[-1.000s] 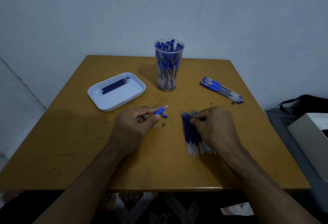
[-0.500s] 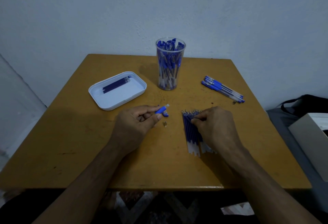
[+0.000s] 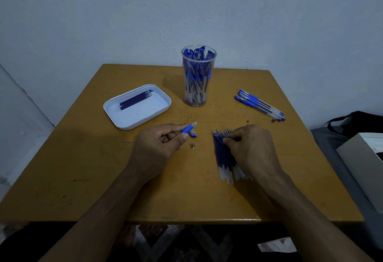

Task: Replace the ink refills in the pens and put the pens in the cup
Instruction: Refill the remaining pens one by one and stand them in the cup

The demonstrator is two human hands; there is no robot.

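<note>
Left hand [image 3: 157, 147], fingers curled tight around a blue pen [image 3: 187, 129] near the white tray [image 3: 132, 123]. Right hand [image 3: 251, 147], fingertips pinching one refill in the pile of refills [image 3: 222, 156] on the table [image 3: 83, 168]; cup [image 3: 198, 93] full of pens standing at the back

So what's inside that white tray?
The white tray holds a few dark blue ink refills lying side by side near its far edge. The rest of its floor shows bare. Nothing covers them, though they are too small to count surely.
</note>
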